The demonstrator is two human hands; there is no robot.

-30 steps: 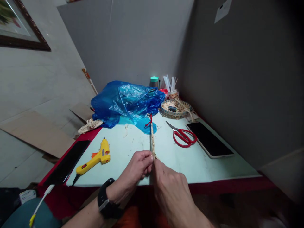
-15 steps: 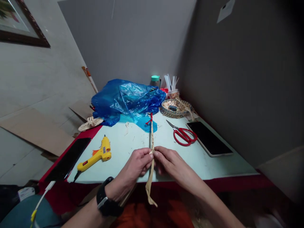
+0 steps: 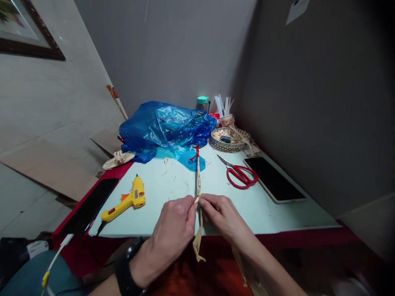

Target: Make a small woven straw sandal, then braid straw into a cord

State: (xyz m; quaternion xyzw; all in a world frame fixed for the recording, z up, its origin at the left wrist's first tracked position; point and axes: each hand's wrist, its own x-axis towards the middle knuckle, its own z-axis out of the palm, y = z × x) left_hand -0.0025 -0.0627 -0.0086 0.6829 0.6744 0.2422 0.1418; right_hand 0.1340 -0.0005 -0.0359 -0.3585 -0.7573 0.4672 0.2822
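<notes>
A thin pale braid [image 3: 199,176] of flat, straw-like strips runs toward me over the table, its far end tied with red string [image 3: 197,154]. At its near end my left hand [image 3: 175,222] is closed, back of the hand up, pinching a strip. My right hand [image 3: 220,213] pinches the braid from the other side, thumb and forefinger together. A loose strip [image 3: 198,243] hangs between my hands past the table's edge. Another strip [image 3: 239,263] dangles below my right wrist.
Left lie a yellow glue gun [image 3: 126,201] and a dark phone [image 3: 91,205]. On the right are red-handled scissors [image 3: 240,176] and a tablet [image 3: 274,179]. Behind stand a blue plastic bag [image 3: 163,127], a woven basket [image 3: 216,142] and a green-lidded bottle [image 3: 202,102].
My left hand has turned over so its back faces up, still at the braid's near end. A strip now hangs below my right wrist; the one near my left wrist no longer shows.
</notes>
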